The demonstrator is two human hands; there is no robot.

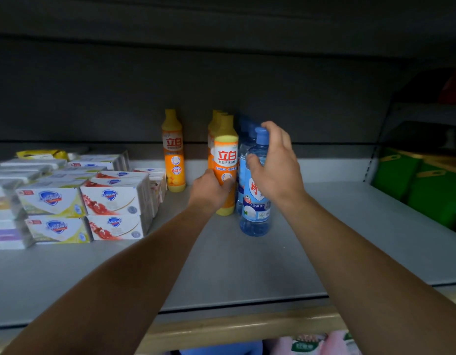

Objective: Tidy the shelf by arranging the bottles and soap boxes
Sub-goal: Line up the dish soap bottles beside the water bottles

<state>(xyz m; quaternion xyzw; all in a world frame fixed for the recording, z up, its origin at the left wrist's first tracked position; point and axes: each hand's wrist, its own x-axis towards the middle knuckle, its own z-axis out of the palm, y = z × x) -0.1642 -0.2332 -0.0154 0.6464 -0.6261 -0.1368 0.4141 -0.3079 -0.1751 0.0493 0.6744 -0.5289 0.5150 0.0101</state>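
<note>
A row of orange-yellow dish soap bottles stands at the middle of the grey shelf (247, 265). My left hand (210, 190) grips the lower body of the front orange bottle (225, 160). Right beside it runs a row of clear blue bottles. My right hand (275, 165) wraps around the neck and shoulder of the front blue bottle (256, 213), under its blue cap. One more orange bottle (173, 152) stands alone further left. White soap boxes (83, 201) are stacked in two layers at the left.
Green packages (421, 185) fill the neighbouring shelf section at the right, behind a divider. The shelf's dark back wall is close behind the bottle rows. Bare shelf surface lies in front of the bottles and to their right. Pink and blue goods show below the front edge.
</note>
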